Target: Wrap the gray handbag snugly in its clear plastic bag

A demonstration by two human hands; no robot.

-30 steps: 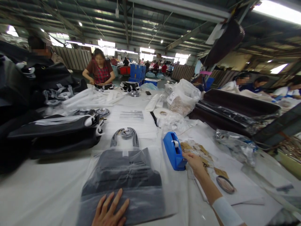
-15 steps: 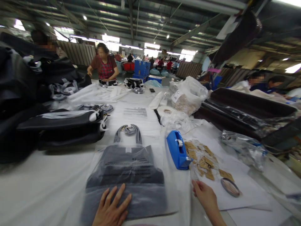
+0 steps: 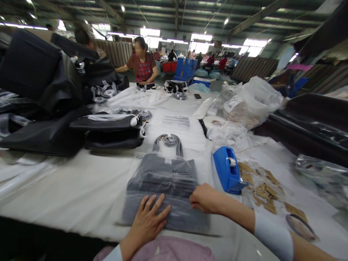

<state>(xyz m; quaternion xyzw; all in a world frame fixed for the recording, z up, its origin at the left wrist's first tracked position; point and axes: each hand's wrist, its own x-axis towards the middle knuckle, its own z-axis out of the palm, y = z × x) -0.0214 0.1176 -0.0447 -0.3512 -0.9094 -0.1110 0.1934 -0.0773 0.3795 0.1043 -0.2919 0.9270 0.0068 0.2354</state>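
A dark handbag (image 3: 163, 177) lies flat inside a clear plastic bag with printed lettering, in front of me. Its coiled grey-wrapped handle strap (image 3: 179, 146) sticks out beyond the top. My left hand (image 3: 150, 217) rests on the lower part of the plastic, palm down and fingers spread. Over the right side of the bag, my right hand (image 3: 205, 198) is closed, knuckles up. What its fingers pinch, if anything, is hidden from view. Just right of the bag stands a blue tape dispenser (image 3: 227, 174).
Brown cardboard tags (image 3: 265, 190) and a dark ring-shaped roll (image 3: 300, 226) lie on the right. Printed plastic bags (image 3: 176, 121) are stacked behind the handbag. Black handbags (image 3: 114, 137) are piled left. A co-worker (image 3: 143, 61) stands across the table.
My right hand has moved left from beside the tape dispenser to the bag's right side. My left hand stays spread on the plastic. The view has turned left.
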